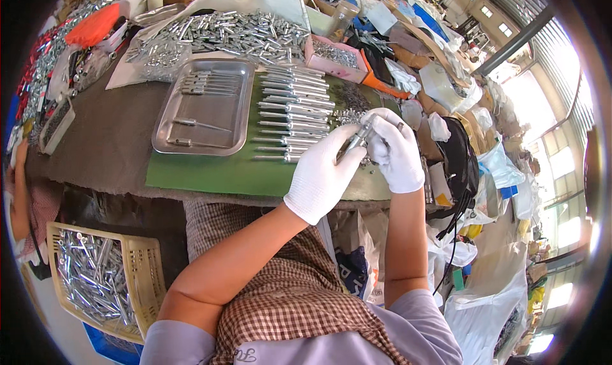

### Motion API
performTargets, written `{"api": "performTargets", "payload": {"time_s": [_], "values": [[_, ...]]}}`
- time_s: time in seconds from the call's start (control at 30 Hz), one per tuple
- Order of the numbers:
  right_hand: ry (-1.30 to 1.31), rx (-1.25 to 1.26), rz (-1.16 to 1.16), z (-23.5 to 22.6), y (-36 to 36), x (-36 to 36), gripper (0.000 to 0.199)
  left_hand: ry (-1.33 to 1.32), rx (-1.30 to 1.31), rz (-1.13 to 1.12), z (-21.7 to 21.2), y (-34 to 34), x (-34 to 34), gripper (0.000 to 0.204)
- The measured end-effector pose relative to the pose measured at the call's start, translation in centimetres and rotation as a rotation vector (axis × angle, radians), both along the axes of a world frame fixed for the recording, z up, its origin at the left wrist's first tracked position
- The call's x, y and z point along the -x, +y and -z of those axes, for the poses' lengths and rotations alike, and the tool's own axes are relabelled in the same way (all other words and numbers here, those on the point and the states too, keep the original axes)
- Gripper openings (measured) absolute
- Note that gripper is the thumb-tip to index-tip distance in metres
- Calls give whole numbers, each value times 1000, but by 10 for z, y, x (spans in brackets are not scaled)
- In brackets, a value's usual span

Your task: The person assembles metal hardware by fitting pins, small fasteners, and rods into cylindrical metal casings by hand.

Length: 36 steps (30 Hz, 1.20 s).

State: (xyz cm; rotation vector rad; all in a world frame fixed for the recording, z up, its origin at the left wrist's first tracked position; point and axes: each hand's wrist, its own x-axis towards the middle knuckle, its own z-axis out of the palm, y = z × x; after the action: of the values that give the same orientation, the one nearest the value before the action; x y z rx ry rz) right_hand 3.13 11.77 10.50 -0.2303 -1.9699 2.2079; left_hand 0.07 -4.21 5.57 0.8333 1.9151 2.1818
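My left hand, in a white glove, is closed around a shiny metal cylinder held tilted above the mat. My right hand, gloved too, has its fingers curled at the cylinder's upper end; what they pinch is mostly hidden. Beneath the hands, small metal pieces lie in a heap. To the left of that heap, several silver rods with thin tips are lined up side by side on a green mat. A steel tray beside them holds several slim rods with thicker ends.
Behind the tray spreads a large pile of metal parts. A pink box of small parts stands at the back. A yellow basket of metal tubes sits low at left. A black bag and clutter lie right. Another person's arm shows far left.
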Motion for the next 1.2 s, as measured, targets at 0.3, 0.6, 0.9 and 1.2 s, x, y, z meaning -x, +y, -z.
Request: {"api": "performTargets", "payload": {"time_s": [0.3, 0.6, 0.9, 1.2], "values": [[58, -36, -19, -8, -10, 0, 15, -11, -31, -2, -3, -7, -3, 36], [58, -16, -9, -8, -6, -4, 15, -67, -20, 50, -7, -3, -6, 35], [160, 44, 268, 4, 26, -3, 13, 77, 86, -24, 16, 18, 0, 39], [-26, -142, 384, 26, 98, -11, 16, 305, 293, -75, 12, 66, 38, 26]]}}
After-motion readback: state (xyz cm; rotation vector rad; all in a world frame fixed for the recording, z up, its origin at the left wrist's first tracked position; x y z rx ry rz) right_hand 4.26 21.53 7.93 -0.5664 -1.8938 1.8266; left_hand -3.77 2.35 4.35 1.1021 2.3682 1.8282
